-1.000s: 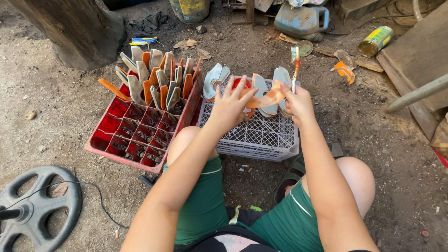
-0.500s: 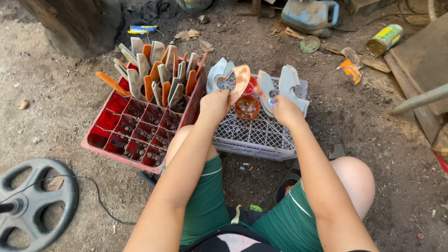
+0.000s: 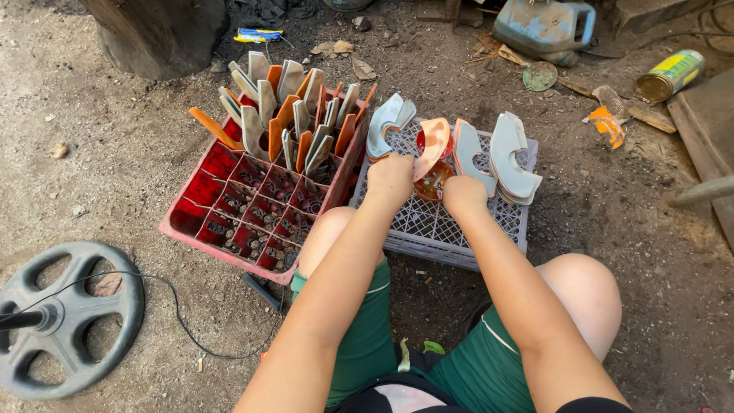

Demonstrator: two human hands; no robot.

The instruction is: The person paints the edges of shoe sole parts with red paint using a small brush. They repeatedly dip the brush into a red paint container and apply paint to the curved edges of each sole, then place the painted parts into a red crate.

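My left hand [image 3: 390, 180] is closed on a pale orange curved piece [image 3: 433, 140] that stands up from the grey plastic crate [image 3: 459, 233]. My right hand [image 3: 463, 193] is fisted beside it, pressed on a red round part [image 3: 433, 183] that lies between both hands. Grey curved pieces stand in the same crate, some to the left [image 3: 384, 122] and some to the right [image 3: 508, 157]. Left of it, a red compartment crate [image 3: 229, 222] holds several grey and orange curved pieces [image 3: 290, 115] upright in its far cells.
I sit on bare dirt with my knees against the crates. A grey spoked wheel [image 3: 69, 317] with a black cable lies at the lower left. A tree trunk [image 3: 157, 30], a blue jerrycan [image 3: 547, 23], a tin can [image 3: 673, 74] and planks [image 3: 707, 115] are beyond.
Both hands have come down from spread fingers over the upright pieces and closed together at the middle of the grey crate. The thin orange tool in my right hand is no longer visible.
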